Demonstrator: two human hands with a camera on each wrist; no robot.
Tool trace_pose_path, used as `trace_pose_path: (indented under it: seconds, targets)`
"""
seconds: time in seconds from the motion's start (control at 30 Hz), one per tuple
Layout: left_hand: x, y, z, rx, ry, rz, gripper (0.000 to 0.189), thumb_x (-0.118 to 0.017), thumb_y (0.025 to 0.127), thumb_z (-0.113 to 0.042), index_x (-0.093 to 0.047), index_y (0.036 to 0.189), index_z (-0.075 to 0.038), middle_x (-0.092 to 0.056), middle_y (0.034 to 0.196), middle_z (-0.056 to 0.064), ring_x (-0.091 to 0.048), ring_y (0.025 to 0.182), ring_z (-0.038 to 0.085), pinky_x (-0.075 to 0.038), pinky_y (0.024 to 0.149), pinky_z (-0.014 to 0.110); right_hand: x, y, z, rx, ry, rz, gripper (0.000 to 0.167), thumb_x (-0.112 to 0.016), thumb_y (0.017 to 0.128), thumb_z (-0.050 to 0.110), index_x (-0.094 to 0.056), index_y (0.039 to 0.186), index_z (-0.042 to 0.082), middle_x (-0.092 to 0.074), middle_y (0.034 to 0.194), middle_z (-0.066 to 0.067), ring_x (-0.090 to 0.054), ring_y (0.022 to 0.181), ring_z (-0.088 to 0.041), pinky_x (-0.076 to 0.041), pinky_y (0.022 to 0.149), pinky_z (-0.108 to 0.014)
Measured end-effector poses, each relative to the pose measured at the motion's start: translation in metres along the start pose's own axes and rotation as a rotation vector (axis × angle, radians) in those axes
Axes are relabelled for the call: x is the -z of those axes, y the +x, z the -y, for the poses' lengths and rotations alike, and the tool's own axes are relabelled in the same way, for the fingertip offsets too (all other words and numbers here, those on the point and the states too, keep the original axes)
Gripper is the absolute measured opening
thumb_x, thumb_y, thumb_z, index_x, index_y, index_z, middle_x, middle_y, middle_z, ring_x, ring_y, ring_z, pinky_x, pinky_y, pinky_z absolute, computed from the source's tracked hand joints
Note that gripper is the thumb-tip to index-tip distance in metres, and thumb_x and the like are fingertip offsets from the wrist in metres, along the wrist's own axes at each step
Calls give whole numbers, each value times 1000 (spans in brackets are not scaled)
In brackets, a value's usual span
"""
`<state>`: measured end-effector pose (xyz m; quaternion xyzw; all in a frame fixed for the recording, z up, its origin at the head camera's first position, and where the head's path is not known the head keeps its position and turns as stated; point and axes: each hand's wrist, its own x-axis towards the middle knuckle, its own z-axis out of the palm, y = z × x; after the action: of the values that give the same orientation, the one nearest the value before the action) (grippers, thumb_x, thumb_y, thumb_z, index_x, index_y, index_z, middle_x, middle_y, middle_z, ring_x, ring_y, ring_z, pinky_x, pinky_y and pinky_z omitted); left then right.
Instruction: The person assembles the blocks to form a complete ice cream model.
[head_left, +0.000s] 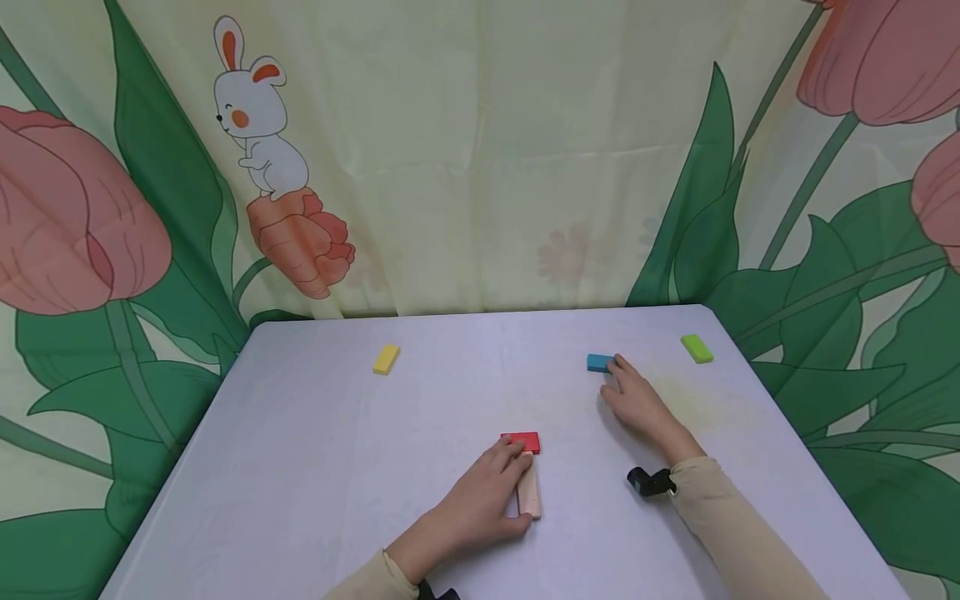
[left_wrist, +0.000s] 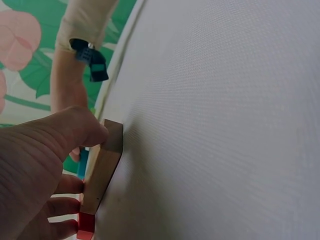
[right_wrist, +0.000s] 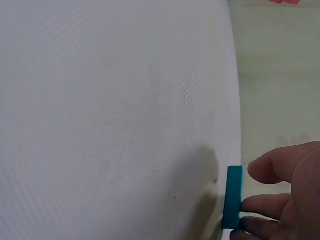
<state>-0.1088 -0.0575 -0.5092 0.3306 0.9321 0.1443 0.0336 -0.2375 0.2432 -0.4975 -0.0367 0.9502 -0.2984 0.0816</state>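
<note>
Near us, the left hand (head_left: 482, 498) lay spread, thumb at the near end of one wooden block (head_left: 529, 493), fingertips on one red block (head_left: 530, 442); farther, we saw the right hand (head_left: 640, 406), thumb parted, fingertips touching one blue block (head_left: 598, 363); then one yellow block (head_left: 386, 359), one green block (head_left: 697, 348)

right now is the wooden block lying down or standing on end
The wooden block is lying down: in the head view its length runs along the table toward the red block.

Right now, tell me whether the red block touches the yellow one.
No, the red block lies at the end of the wooden block, well apart from the yellow block.
</note>
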Motion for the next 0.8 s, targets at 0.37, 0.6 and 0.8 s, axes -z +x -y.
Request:
trace_pose_path:
  seconds: [0.37,0.6,0.8]
  targets:
    - [2,1,-1,-1,7,-4,73,-74,88,-43,-51,149,-11,-49,154,8,-38,152,31,-34,124,39,-7,-7,7,18,7,-10,62,-47,105,20,-31,155,-14,-15,166,-34,-18,153,-54,-21,124,-63]
    - [2,2,-1,3,10,1,75,-74,88,-45,-50,150,-10,-47,156,9,-35,153,31,-33,125,39,-11,-11,12,15,4,-5,63,-47,105,22,-31,155,-13,-16,167,-32,-19,153,-52,-22,124,-62]
    - [3,2,-2,17,-4,21,74,-74,88,-44,-51,150,-11,-48,156,8,-36,153,31,-34,125,40,-13,-16,19,26,9,2,62,-49,105,22,-34,154,-13,-19,166,-32,-21,152,-52,-23,123,-63]
